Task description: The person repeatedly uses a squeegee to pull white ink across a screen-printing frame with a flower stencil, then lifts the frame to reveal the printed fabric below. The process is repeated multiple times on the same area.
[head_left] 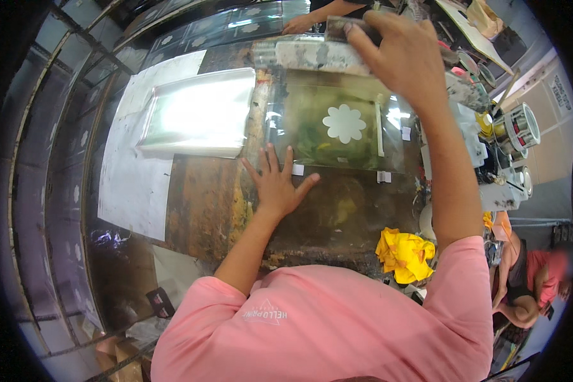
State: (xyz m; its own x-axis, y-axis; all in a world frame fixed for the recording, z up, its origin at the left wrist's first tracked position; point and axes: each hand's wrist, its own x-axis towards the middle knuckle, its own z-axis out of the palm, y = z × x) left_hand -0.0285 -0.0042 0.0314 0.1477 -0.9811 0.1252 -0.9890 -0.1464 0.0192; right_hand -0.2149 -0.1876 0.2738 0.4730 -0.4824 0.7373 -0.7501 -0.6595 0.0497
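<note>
A printing screen (312,89) with greenish mesh lies on the work table, a pale flower shape (344,123) showing near its middle. My left hand (277,181) rests flat, fingers spread, at the near left corner of the screen, beside a small white tab (298,169). At the far side of the screen, above its ink-stained frame edge (315,55), my right hand (404,57) grips a dark brown block that looks like a squeegee (345,30). Its lower part is hidden behind the hand and frame. To the left, a shiny clear sheet or tray (194,114) lies on white paper (130,184).
A crumpled yellow cloth (405,254) lies at the near right table edge. Paint cans (519,126) and tubs crowd the right side. Metal racks (48,184) stand at left. Another person's hand (297,24) is at the far edge; a seated person (544,277) is at right.
</note>
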